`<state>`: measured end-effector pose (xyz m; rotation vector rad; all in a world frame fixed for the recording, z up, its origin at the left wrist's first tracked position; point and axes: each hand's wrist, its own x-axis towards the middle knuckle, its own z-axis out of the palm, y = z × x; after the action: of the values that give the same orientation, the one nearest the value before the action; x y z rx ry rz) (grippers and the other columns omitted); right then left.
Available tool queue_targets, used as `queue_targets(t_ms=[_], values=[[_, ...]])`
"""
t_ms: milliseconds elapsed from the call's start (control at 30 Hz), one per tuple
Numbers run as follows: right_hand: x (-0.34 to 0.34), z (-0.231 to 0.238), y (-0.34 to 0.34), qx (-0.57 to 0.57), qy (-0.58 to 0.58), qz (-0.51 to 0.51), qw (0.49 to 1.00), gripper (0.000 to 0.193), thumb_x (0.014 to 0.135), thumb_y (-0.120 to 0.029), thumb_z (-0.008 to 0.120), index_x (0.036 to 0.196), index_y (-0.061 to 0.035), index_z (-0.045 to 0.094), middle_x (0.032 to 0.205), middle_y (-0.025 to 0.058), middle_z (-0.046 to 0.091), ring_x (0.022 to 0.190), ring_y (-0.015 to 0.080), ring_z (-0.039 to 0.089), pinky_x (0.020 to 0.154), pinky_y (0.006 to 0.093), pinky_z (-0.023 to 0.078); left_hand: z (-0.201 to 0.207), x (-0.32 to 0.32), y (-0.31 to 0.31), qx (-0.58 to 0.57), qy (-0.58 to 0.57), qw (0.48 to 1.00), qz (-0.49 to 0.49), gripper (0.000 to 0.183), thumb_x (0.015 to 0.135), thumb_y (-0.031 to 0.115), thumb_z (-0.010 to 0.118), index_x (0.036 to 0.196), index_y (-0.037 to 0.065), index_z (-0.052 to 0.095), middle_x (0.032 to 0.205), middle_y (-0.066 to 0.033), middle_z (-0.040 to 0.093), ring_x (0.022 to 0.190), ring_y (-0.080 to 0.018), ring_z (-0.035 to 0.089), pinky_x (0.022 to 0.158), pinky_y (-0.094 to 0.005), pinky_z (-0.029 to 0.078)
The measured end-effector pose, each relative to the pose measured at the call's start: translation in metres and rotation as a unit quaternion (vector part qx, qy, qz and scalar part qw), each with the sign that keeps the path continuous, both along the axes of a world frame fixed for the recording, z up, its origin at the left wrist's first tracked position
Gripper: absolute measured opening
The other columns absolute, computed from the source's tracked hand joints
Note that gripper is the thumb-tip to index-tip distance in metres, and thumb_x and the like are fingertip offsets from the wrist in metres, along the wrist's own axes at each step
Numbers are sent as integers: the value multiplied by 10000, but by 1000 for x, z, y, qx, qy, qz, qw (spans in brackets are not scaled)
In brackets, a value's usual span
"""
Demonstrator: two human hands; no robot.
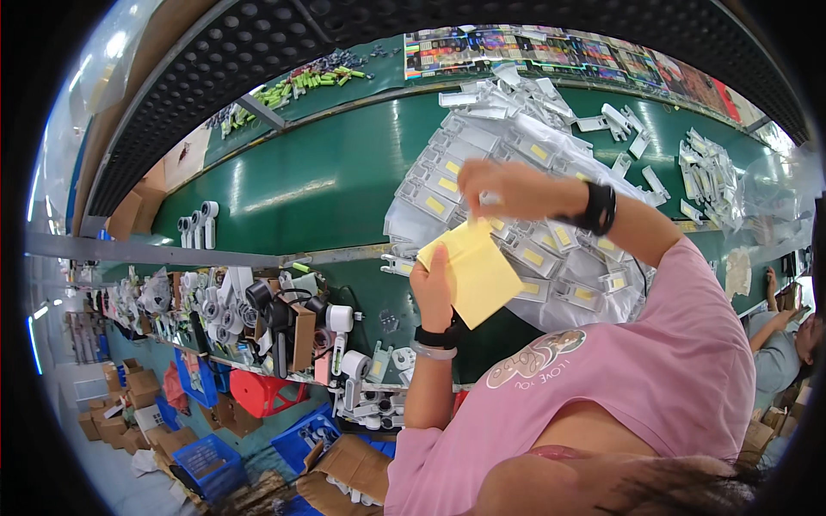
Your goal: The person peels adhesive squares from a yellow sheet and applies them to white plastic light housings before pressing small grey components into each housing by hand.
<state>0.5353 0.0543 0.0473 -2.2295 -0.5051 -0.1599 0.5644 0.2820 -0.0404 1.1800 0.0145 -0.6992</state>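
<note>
Over the left part of a translucent plastic sheet [551,316] bearing white plastic casings [416,196], the left hand [434,288] clasps a flat, pale-yellow paper pad [486,279]. Above that sheet, the right hand [508,189] curls half-closed at the pad's top; whether it grips anything cannot be told.

The left hand [434,291] clasps; the right hand [509,191] apparently pinches downward.
</note>
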Motion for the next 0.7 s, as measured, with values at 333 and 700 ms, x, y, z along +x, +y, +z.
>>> queue_targets(t_ms=[333, 700], values=[[89, -70, -91, -240, 69, -138, 959, 116, 775, -139, 665, 846, -92, 585, 1036, 84, 532, 1068, 283, 493, 924, 422, 368, -8, -5, 4, 6, -24, 999, -43, 229, 960, 197, 559, 1083, 7, 528, 978, -49, 628, 828, -90, 603, 717, -246, 498], [93, -74, -62, -311, 19, -218, 925, 350, 676, -222, 783, 915, -128, 546, 1029, 55, 519, 1033, 221, 526, 858, 390, 365, 2, -3, 15, -21, -29, 998, -49, 198, 943, 160, 587, 1054, 4, 539, 955, -46, 628, 814, -82, 594, 707, -238, 491]])
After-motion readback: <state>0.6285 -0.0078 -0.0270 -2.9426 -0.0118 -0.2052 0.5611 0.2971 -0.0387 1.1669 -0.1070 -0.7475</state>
